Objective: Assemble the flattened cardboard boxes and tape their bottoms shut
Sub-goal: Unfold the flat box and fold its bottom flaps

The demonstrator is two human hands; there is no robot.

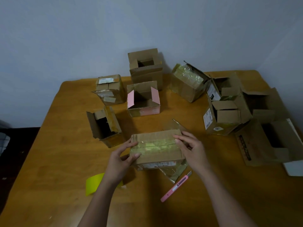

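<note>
A small cardboard box (157, 149) lies bottom-up on the wooden table (65, 128) in front of me, with clear yellowish tape running along its centre seam. My left hand (122, 157) grips the box's left end, thumb on top and fingers round the side. My right hand (190, 145) holds the right end, fingertips pressing the tape at the top edge. A loose strip of clear tape (174, 173) hangs off the box's right side onto the table. A pink utility knife (176, 186) lies just right of the box's near corner.
Several assembled boxes stand around the table: a pink-flapped box (143, 99), a tall box (146, 69) behind it, two at the left (110, 90) (105, 126), and a cluster at the right (227, 110). A yellow sheet (95, 183) lies near my left forearm.
</note>
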